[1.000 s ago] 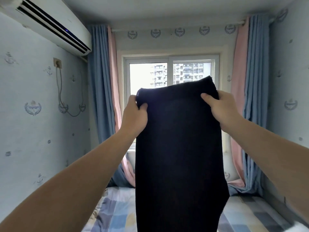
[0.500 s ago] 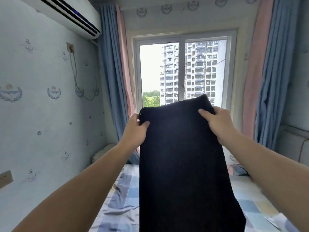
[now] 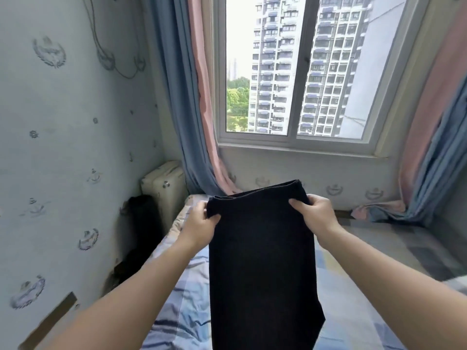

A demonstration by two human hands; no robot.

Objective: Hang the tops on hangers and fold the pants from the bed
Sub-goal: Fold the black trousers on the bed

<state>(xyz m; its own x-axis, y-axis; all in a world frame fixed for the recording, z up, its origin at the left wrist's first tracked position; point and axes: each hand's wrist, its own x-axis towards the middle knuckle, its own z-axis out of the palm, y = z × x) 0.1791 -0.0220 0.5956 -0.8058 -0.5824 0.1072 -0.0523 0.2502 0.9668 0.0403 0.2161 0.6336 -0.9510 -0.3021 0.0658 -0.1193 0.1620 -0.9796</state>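
My fingers (image 3: 297,205) are clamped on the black pants (image 3: 260,261). On each side a thumb sits on the near face of the cloth and the other fingers curl round behind, pinching the top edge at its two corners. The left hand (image 3: 199,223) grips the left corner and the right hand (image 3: 317,215) the right corner, with the edge pulled fairly taut between them and sagging only a little.

From that edge the pants hang straight down as one narrow dark panel. I judge the legs are lying one over the other, though I cannot see the far side. The lower end runs out of the bottom of the view, so I cannot tell whether it touches the bed (image 3: 182,311).

What has changed is height. A second ago I held the pants up across the window (image 3: 290,72), blocking part of the glass. Now both hands have come down together, and the top edge sits below the sill, over the checked bedsheet. The grip itself is the same, with no finger shifted.

To me that means the shake-out is over and the fold is starting. The next move is to lay the panel flat on the bed and bring one end over the other. The sheet looks rumpled near the left wall (image 3: 63,147), so I would set down nearer the middle.
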